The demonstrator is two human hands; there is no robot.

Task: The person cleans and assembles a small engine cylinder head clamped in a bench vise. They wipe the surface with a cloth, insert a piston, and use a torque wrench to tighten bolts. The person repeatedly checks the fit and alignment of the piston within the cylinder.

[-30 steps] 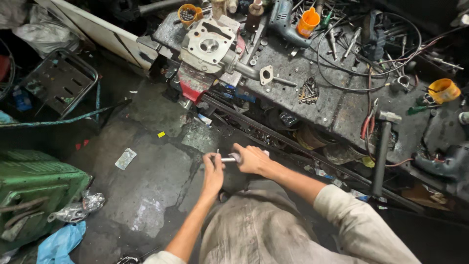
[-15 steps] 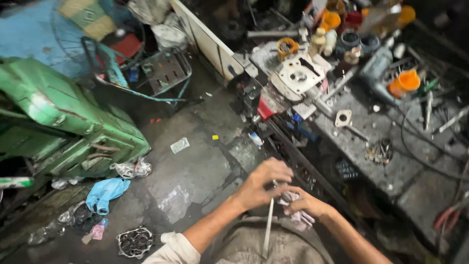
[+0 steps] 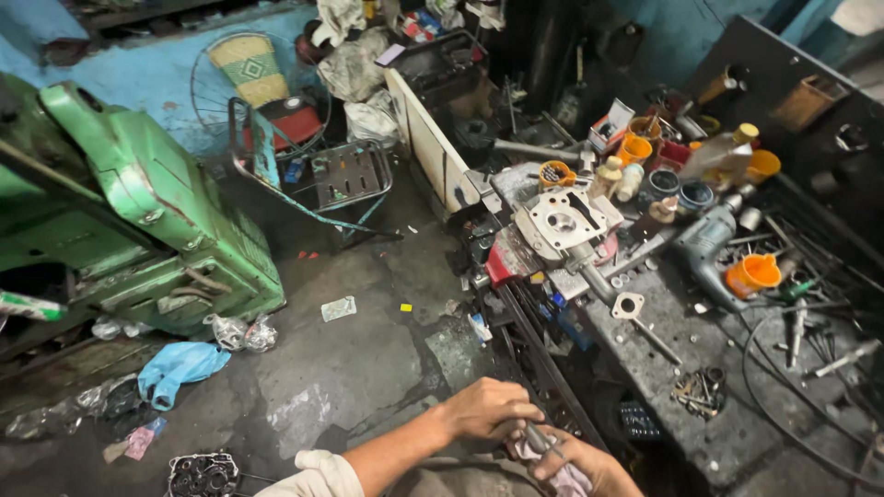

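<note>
Metal rod point(image 3: 537, 438) is gripped between both hands at the lower frame edge, beside the bench point(image 3: 737, 433): left hand point(image 3: 486, 410) closed over its upper part, right hand point(image 3: 569, 460) closed on it through a pale rag point(image 3: 552, 462), apparently for wiping. Orange cup point(image 3: 752, 274) on the bench; contents cannot be determined.

Both hands meet low in the frame, just in front of the person's body. The left hand point(image 3: 488, 410), on a forearm entering from the lower left with its pale sleeve pushed up, is curled shut, knuckles upward. The right hand point(image 3: 575, 460) lies just beside and below it, fingers curled closed.
</note>
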